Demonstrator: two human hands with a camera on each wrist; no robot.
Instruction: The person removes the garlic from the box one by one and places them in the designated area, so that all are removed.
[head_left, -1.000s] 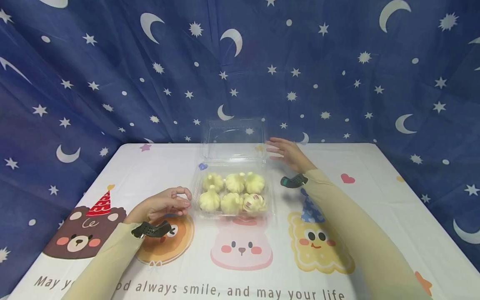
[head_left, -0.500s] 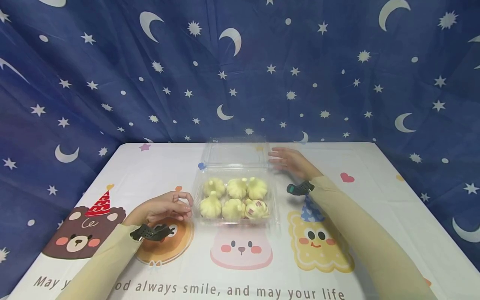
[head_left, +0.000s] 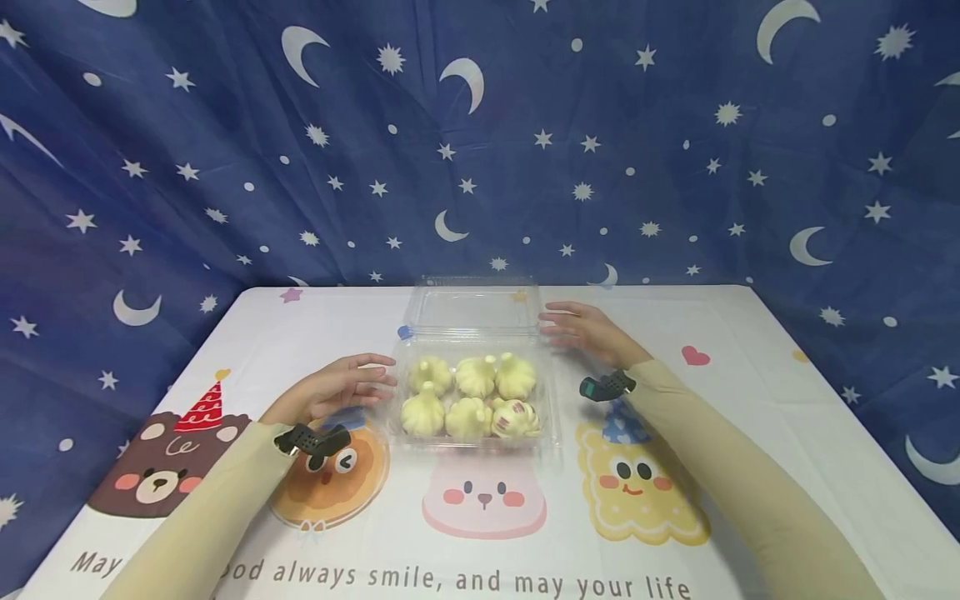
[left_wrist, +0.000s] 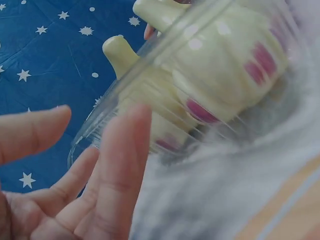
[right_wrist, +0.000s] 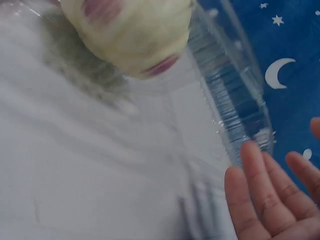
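Note:
A clear plastic clamshell box [head_left: 553,408] stands mid-table with several pale yellow garlic bulbs [head_left: 423,414] in its base. One garlic bulb [head_left: 515,418] at the front right shows purple patches. The hinged lid [head_left: 472,304] is folded back, away from me. My left hand [head_left: 330,390] is at the box's left side, fingers extended and loosely spread; the left wrist view has its fingers [left_wrist: 122,175] close to the clear wall. On the other side my right hand [head_left: 592,331] reaches beside the lid and hinge with straight fingers [right_wrist: 265,195]. Whether either hand touches the plastic I cannot tell.
A white tablecloth [head_left: 337,333] printed with cartoon faces and lettering covers the table. Behind it hangs a blue curtain [head_left: 525,100] with moons and stars, close to the lid's far edge. Dark wrist straps [head_left: 315,442] sit on both wrists.
The lid has tipped from steeply raised to lying further back. The box has shifted slightly toward me. My right hand has come nearer; my left hand has lately moved slightly up the box's side.

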